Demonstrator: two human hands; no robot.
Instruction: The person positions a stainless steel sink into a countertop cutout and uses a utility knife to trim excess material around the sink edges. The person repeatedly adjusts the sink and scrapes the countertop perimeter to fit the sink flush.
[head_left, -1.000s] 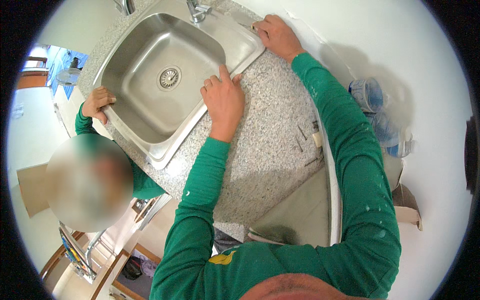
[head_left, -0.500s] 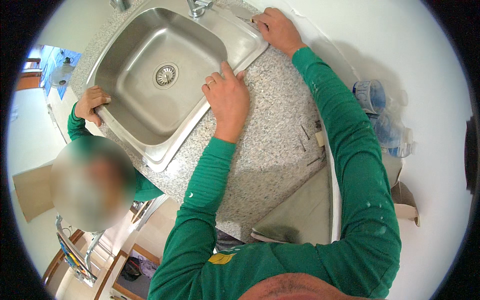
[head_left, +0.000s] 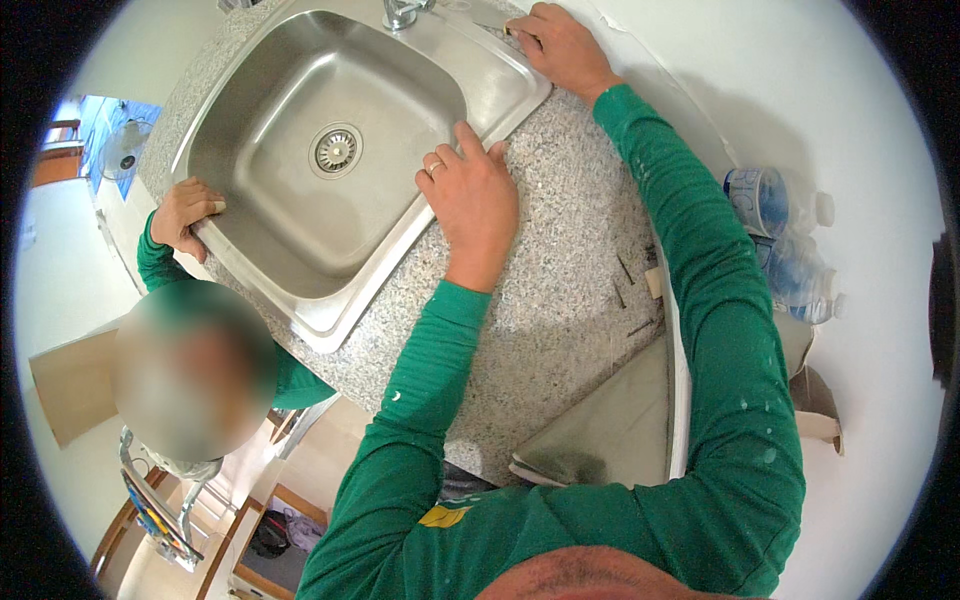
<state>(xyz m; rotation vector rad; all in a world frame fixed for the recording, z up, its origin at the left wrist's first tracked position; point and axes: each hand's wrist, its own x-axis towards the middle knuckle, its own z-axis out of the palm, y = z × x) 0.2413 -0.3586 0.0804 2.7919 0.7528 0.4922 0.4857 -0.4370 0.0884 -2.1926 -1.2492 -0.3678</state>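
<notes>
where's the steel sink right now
In the head view, the steel sink is left of the upper centre, bordered by the speckled countertop, between the person's left hand at its right edge and a co-worker's hand at its left edge.

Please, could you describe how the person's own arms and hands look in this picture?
Both arms wear long green sleeves, dotted with small whitish spots. The left hand is gloveless, with a ring on one finger; the right hand is also gloveless.
</notes>
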